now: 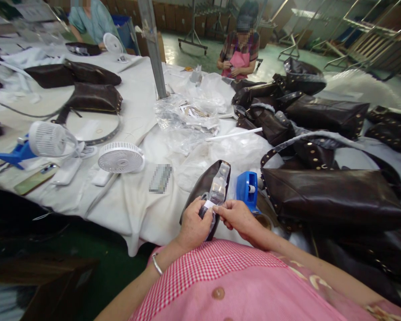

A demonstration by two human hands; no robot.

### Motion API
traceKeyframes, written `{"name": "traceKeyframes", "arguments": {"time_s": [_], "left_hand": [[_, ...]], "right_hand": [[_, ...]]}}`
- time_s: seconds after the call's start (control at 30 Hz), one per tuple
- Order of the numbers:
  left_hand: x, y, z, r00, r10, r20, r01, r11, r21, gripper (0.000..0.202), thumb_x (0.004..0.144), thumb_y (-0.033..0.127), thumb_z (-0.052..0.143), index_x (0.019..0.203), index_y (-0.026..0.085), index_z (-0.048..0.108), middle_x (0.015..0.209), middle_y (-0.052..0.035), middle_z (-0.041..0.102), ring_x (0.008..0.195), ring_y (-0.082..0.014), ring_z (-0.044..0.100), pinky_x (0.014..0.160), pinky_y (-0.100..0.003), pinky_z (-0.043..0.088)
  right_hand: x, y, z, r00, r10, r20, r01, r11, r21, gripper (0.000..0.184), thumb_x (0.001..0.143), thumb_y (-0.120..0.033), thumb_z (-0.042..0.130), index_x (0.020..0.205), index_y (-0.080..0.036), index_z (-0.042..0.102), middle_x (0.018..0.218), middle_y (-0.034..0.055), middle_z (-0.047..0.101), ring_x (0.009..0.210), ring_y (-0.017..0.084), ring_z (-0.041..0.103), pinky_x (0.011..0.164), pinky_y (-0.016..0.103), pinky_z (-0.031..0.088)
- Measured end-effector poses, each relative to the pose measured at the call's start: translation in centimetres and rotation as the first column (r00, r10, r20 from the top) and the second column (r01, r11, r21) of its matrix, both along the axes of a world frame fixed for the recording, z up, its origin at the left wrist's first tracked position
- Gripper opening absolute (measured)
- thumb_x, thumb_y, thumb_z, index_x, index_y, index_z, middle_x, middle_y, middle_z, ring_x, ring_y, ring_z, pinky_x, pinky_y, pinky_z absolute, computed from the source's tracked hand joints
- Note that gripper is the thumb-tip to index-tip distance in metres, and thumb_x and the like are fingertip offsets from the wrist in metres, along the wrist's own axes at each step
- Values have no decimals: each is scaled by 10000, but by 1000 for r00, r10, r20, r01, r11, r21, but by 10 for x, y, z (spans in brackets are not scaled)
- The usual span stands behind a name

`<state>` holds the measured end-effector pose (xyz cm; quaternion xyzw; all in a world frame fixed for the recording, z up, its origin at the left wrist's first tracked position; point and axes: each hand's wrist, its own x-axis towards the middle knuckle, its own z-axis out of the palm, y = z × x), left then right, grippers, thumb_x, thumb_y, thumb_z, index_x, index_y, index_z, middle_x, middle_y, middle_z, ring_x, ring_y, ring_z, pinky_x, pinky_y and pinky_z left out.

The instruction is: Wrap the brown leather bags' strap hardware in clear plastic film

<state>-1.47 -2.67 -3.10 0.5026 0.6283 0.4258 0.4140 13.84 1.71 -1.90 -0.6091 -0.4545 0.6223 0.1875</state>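
Observation:
A dark brown leather handbag stands on its narrow side at the table's front edge, against my apron. Clear plastic film covers the strap and its metal fitting along the bag's upper side. My left hand is closed around the wrapped strap, its thumb pressing near a small white strip. From the other side my right hand pinches the right end of that strip; the fingertips partly hide it. A blue tape dispenser is just right of the bag, beside my right hand.
Dark studded handbags are piled on the right. Loose plastic bags lie mid-table, near a metal post. A white fan, a second fan and a phone are left. One co-worker is across the table, another far left.

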Motion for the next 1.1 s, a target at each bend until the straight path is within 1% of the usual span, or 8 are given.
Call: {"name": "traceKeyframes", "arguments": {"time_s": [0.1,0.27,0.37,0.47,0.6,0.77,0.93,1.1], "left_hand": [[0,0,1,999,22,39,-21,1000,-16,190,789,251,636,950,204,724,1060,-66,727,1109,-244,623,1016,-392,466],[-1,0,4,999,5,34,-4,999,-40,248,830,262,611,1046,196,713,1118,-77,715,1092,-224,642,1031,-391,456],[-3,1,4,997,-14,79,19,997,-73,266,852,290,599,1079,201,707,1127,-74,716,1086,-220,646,1022,-389,461],[-5,1,2,990,-2,139,16,994,-104,308,857,320,600,1130,206,686,1134,-77,718,1064,-226,655,984,-395,487],[-8,2,1,979,12,205,18,989,-145,325,850,366,611,1113,191,686,1048,-88,736,933,-221,684,858,-371,541],[-12,3,0,957,51,286,11,977,-212,357,808,434,652,1033,161,697,851,-68,741,774,-193,678,710,-296,546],[-14,4,-5,935,89,343,-5,971,-239,398,803,487,645,988,137,687,835,-56,725,715,-163,647,677,-261,518],[-16,4,-14,901,87,426,13,974,-225,351,848,438,627,1028,138,661,832,-39,707,708,-138,621,674,-244,492]], "right_hand": [[0,0,0,999,-18,-31,18,1000,-8,338,709,-446,713,619,-196,504,479,-52,525,349,66,386,344,210,270],[1,0,-5,999,-28,-40,28,1000,-9,311,715,-416,727,670,-190,519,496,-56,525,350,68,388,347,213,267],[1,-1,-10,987,-45,-155,43,999,-21,309,715,-397,738,688,-184,515,513,-60,522,378,67,401,376,211,287],[1,-2,-14,952,-76,-297,51,995,-90,343,685,-403,775,723,-177,519,533,-68,516,408,60,399,411,210,299],[1,0,-20,898,-120,-424,45,982,-182,415,646,-443,816,737,-171,517,546,-75,505,430,48,374,432,204,279],[0,3,-30,868,-77,-491,8,990,-142,438,612,-487,833,678,-151,560,556,-47,559,449,54,400,455,211,290],[-5,5,-36,815,-69,-575,14,995,-99,373,630,-443,823,700,-137,623,583,-16,621,438,50,396,463,213,282],[-8,6,-29,819,-81,-568,8,992,-129,294,655,-381,780,712,-139,625,597,-12,626,432,47,370,451,210,270]]}}
